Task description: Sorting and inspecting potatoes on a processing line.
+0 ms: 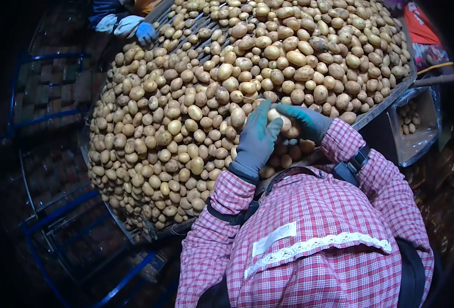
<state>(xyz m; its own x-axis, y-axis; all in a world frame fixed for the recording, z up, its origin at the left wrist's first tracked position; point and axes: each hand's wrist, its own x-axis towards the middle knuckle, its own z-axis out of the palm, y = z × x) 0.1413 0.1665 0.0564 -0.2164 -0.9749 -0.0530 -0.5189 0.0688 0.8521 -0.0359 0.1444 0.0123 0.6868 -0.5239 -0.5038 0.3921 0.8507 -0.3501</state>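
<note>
A large heap of potatoes (196,111) covers a table with a raised edge. My left hand (257,134), in a grey glove with green fingers, is at the near side of the heap, its fingers extended and the thumb against a pale potato (279,118). My right hand (307,121), gloved alike, reaches in from the right with its fingers over the same potato. That potato lies between the two hands, with another potato just below it. Whether either hand alone grips it cannot be told. Dark slats (202,29) show between potatoes at the back.
A lined cardboard box (423,134) with some potatoes stands to the right, beyond the table's edge (384,101). At the back left is a co-worker's blue-gloved hand (146,33). Another person in red (421,25) is at the far right. Blue metal frames (49,119) stand at the left.
</note>
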